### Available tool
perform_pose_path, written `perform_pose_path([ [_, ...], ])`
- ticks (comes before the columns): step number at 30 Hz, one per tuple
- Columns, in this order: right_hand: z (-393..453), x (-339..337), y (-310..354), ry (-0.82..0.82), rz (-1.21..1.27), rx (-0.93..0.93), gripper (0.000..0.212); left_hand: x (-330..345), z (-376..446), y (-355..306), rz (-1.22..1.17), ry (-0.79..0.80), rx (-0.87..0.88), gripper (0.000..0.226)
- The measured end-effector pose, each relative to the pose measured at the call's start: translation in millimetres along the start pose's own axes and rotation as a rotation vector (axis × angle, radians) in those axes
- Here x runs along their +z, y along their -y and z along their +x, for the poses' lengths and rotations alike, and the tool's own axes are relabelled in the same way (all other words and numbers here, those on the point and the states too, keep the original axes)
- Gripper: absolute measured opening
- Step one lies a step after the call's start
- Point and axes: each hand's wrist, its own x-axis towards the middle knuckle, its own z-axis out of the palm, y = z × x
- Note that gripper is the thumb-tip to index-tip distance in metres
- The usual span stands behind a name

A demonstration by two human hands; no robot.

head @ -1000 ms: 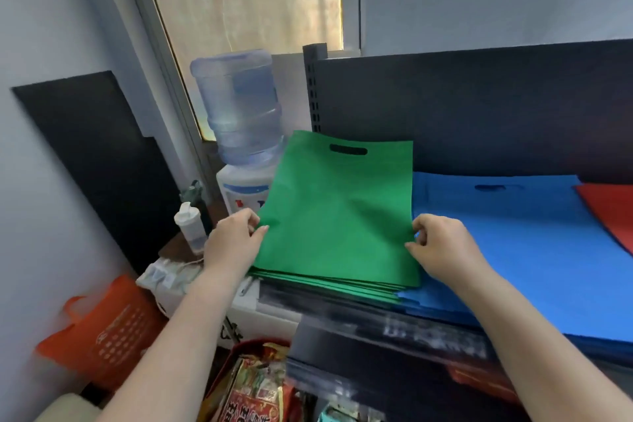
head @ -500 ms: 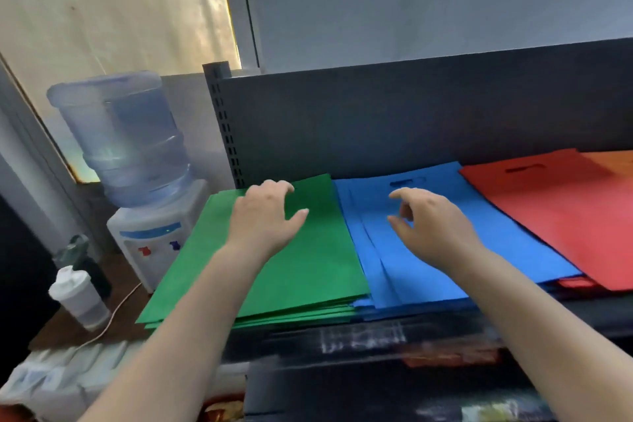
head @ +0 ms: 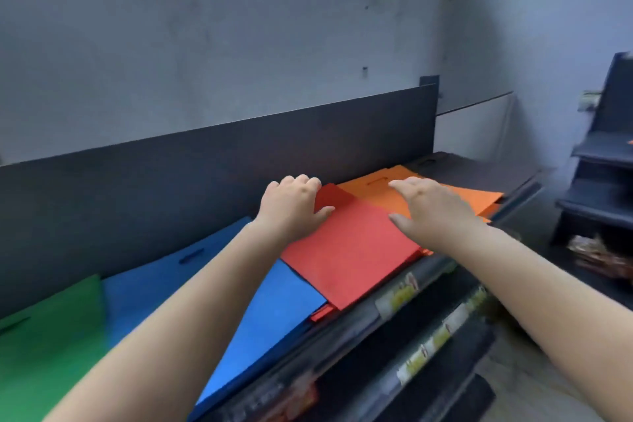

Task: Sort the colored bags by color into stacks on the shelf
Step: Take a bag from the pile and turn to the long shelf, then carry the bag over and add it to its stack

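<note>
Flat stacks of bags lie side by side on the dark shelf [head: 472, 169]: green bags [head: 44, 346] at the far left, then blue bags [head: 274, 305], red bags [head: 346, 250] and orange bags [head: 479, 199] at the right. My left hand [head: 291, 207] is over the far left corner of the red stack, fingers curved, nothing in its grasp. My right hand [head: 428, 205] reaches over the seam between the red and orange stacks, fingers spread and relaxed. Whether either hand touches the bags is unclear.
A dark back panel [head: 205, 161] rises behind the stacks, with a grey wall above it. Lower shelves with packaged goods [head: 411, 291] sit under the front edge. A dark stepped rack [head: 599, 181] stands at the right.
The view swung right from the green and blue stacks. Both hands left those stacks and now hover at the red and orange stacks.
</note>
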Motion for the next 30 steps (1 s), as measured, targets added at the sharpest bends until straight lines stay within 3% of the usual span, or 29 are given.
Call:
perform_pose_path([
  [8,-21,-31,-178,0.077,-0.177,0.202,0.051,17,98,-158,0.061,-0.014,0.161,0.045],
  [20,-73,-53,-410,0.157,-0.326,0.479,0.054,55,215,-410,-0.088,-0.031,0.449,0.047],
  [30,-51,-59,-596,0.244,-0.488,0.629,0.05,106,357,-572,-0.149,-0.018,0.594,0.051],
])
